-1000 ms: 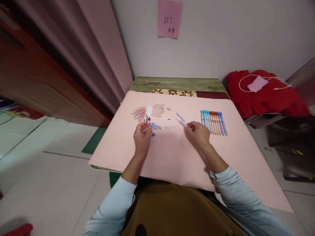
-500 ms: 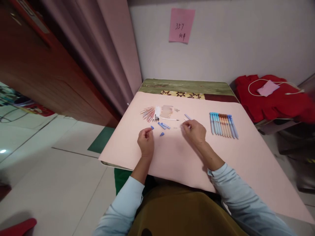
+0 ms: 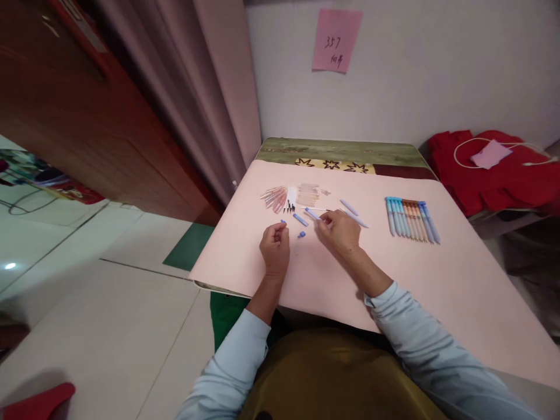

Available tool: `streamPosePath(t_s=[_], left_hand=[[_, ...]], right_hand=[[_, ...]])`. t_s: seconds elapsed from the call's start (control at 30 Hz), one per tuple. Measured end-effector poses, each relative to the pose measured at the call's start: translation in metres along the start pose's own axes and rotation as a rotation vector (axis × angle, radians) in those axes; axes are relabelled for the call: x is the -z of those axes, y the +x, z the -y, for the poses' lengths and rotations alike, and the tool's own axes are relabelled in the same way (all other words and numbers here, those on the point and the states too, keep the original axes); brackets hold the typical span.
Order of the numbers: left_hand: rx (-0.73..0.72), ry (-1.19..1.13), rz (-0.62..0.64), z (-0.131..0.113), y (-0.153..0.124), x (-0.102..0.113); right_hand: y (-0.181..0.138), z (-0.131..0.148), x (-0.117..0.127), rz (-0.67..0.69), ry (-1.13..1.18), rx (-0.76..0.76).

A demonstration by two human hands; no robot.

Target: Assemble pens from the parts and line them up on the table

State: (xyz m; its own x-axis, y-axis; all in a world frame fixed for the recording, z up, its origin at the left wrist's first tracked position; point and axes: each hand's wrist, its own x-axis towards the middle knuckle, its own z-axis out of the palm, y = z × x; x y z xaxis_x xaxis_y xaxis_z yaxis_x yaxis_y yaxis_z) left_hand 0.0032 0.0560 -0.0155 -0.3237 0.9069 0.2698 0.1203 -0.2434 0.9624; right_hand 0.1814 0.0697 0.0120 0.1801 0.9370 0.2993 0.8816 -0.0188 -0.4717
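My left hand (image 3: 275, 249) is closed, its thumb and fingertips pinching a small blue pen part (image 3: 283, 222). My right hand (image 3: 340, 232) pinches one end of a light-blue pen barrel piece (image 3: 311, 213), which points up and left from the fingertips. Between the hands lie another blue barrel piece (image 3: 300, 220) and a loose small blue part (image 3: 301, 234). Just beyond my right fingers are two pale lilac-blue pen parts, one long (image 3: 349, 206) and one partly behind the hand (image 3: 359, 220). A thin refill (image 3: 321, 209) lies crosswise behind them.
A row of pens (image 3: 411, 220) in blue and brown lies at the right. Farther back are pinkish clear tubes (image 3: 275, 198), black tips (image 3: 289, 207), pale barrels (image 3: 308, 194) and small springs (image 3: 326, 192). Pink paper (image 3: 385, 286) covers the table; red cloth (image 3: 472, 186) stands beyond its right edge.
My right hand has moved left and taken hold of one blue barrel piece that lay on the table. My left hand keeps its pinch. The view has shifted slightly.
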Motion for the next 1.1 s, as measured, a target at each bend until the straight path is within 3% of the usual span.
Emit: streamPosePath(t_s=[0.13,0.27,0.37,0.63,0.7,0.8,0.9,1.1], left_hand=[[0.216,-0.268,0.159,-0.008,-0.007,-0.007],[0.386,-0.438,0.373,-0.017,-0.012,-0.018],[0.431,-0.492,0.356,-0.019,-0.013,-0.02],[0.467,-0.601,0.318,-0.019,-0.012,-0.008],[0.497,-0.664,0.282,-0.018,-0.009,-0.005],[0.531,-0.713,0.263,-0.017,-0.006,-0.002],[0.53,-0.706,0.285,-0.015,-0.005,-0.003],[0.475,-0.627,0.351,-0.014,-0.011,-0.007]], right_hand=[[-0.019,-0.001,0.009,-0.112,0.152,0.057],[-0.037,0.003,0.007,-0.114,0.214,0.222],[-0.042,0.006,0.007,-0.086,0.208,0.322],[-0.034,0.005,0.015,0.036,0.208,0.404],[-0.02,-0.001,0.014,0.023,0.223,0.365],[0.007,-0.008,0.008,-0.021,0.101,0.178],[0.028,-0.007,-0.005,0.107,-0.046,0.154],[0.041,0.008,-0.022,0.265,-0.161,0.286]])
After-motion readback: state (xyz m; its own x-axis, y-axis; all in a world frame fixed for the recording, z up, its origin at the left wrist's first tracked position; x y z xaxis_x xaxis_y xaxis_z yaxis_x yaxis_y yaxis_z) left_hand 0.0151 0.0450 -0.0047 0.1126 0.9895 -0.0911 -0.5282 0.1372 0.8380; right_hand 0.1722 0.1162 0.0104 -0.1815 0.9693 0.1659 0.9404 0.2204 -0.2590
